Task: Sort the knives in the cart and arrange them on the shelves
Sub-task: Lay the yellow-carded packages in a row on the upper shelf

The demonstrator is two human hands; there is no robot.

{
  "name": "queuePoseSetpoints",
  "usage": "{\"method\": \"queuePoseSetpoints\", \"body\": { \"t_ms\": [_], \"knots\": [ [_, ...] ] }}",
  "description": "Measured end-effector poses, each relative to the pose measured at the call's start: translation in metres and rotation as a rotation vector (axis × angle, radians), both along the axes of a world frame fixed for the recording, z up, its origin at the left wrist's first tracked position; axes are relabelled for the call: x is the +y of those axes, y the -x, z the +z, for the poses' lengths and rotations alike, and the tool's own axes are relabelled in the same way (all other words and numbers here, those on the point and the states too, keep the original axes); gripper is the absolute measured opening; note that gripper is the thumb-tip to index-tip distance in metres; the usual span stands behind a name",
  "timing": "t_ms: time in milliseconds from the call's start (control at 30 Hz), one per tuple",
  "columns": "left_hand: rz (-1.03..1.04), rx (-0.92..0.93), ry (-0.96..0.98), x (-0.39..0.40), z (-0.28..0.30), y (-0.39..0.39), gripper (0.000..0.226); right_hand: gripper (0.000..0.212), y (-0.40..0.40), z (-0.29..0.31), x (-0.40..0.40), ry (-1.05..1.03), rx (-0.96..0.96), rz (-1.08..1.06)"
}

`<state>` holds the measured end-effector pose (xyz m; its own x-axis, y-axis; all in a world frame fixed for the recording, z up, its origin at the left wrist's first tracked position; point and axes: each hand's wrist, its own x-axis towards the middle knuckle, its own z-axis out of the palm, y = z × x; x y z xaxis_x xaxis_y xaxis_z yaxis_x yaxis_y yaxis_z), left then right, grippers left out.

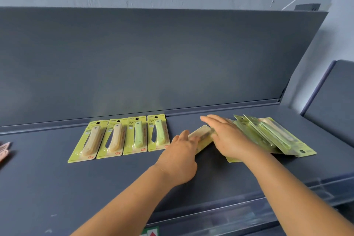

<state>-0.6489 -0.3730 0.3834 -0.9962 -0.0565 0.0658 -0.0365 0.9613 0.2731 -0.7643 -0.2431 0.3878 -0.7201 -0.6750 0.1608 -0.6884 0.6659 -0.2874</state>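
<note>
Both grips flat, open-fingered: our left hand (pixel 179 156) and right hand (pixel 228 137) steady a carded fruit knife (pixel 201 137) | sliding it toward the shelf (pixel 57 178) row (pixel 122 137), extending the lineup.

Four packaged fruit knives lie in a row on the grey shelf (pixel 57 178): two with cream handles, the first cream-handled knife (pixel 91 141) and the second (pixel 115 137), then two with pale green handles, one (pixel 138 135) beside the other (pixel 159 133). One more pack (pixel 202 137) sits between two hands. The overlapping pile of packs (pixel 272 138) to the right cannot be counted. Something pink (pixel 4 150) shows at the left edge.
</note>
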Motion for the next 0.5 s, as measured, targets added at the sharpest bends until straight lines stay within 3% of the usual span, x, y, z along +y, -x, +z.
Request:
{"method": "queuePoseSetpoints", "body": {
  "t_ms": [233, 367, 500],
  "knots": [
    [-0.098, 0.094, 0.31, -0.017, 0.005, -0.009, 0.065, 0.056, 0.001, 0.01, -0.025, -0.046, -0.132, 0.252],
    [-0.128, 0.185, 0.3, -0.04, 0.015, -0.009, 0.071, 0.047, 0.005, 0.016, -0.03, 0.107, -0.289, 0.204],
    [-0.044, 0.223, 0.246, -0.063, 0.015, -0.005, 0.066, 0.034, 0.007, 0.014, -0.045, 0.127, -0.181, 0.059]
  ]
}}
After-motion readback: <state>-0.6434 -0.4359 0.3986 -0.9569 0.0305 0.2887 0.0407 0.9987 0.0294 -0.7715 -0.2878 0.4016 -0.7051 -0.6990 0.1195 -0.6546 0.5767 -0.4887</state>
